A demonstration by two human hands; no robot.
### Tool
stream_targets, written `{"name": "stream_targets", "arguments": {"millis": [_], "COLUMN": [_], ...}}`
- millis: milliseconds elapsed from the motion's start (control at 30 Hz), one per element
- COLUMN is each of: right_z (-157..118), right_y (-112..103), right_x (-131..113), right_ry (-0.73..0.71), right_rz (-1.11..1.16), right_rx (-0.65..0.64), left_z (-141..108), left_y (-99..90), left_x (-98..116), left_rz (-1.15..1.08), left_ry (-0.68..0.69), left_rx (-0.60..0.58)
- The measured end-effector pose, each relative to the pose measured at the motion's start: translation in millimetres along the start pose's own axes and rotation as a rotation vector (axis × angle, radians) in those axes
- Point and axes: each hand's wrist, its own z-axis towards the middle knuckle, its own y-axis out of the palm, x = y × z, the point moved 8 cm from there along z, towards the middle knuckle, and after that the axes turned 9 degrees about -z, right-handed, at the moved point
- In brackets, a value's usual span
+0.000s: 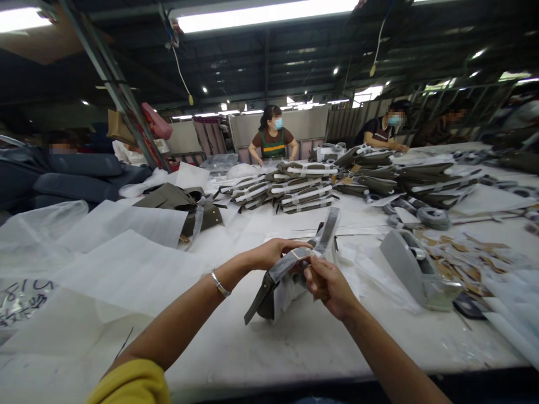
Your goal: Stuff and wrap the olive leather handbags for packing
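A dark olive handbag (pixel 265 297) stands on the white table in front of me, with pale wrapping against its side. Its strap (pixel 284 267) is covered in translucent film and arches up over the bag. My left hand (pixel 272 253) is closed on the strap from the left, fingers partly hidden behind it. From the right, my right hand (pixel 334 286) pinches close to the strap, thumb and fingertips together. A brown tag (pixel 321 285) shows in its grip. A thin pale string (pixel 300 256) lies across the strap between both hands.
A grey tape dispenser (pixel 415 269) and scattered brown tags (pixel 458 258) are at the right. White sheets (pixel 122 275) cover the left, near another bag (pixel 172 203). Stacked wrapped bags (pixel 301 188) stand farther back. Across the table are co-workers, one in a green apron (pixel 273 145).
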Motion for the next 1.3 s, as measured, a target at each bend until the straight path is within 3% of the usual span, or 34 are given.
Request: {"name": "stream_targets", "arguments": {"millis": [167, 400, 567, 767, 867, 1000, 1100, 1167, 1300], "right_z": [1, 2, -5, -18, -28, -50, -64, -64, -47], "right_y": [1, -1, -3, -7, -12, -8, 5, 14, 30], "right_x": [0, 4, -2, 3, 2, -29, -48, -54, -54], "right_ry": [0.008, -0.002, -0.007, 0.037, -0.074, -0.501, -0.737, -0.752, -0.611], "right_rz": [-0.019, -0.061, -0.201, -0.524, -0.744, -1.059, -1.041, -0.961, -0.703], "right_rx": [-0.006, 0.001, -0.034, -0.103, -0.054, 0.141, 0.184, 0.143, 0.055], "left_z": [-6, -9, -14, -46, -66, -84, -91, -94, -99], "left_y": [0.1, -10.0, -24.6, -41.5, -52.5, -55.8, -54.5, -55.9, -61.3], "left_x": [2, -18, -15, -26, -37, -40, -39, -39, -39], "left_rz": [-0.073, 0.003, -0.021, -0.322, -0.460, -0.537, -0.551, -0.537, -0.458], "left_ry": [-0.003, -0.130, -0.118, -0.131, -0.100, -0.065, -0.053, -0.039, 0.001], "left_rx": [0.008, 0.051, 0.175, 0.326, 0.493, 0.639, 0.689, 0.729, 0.824]}}
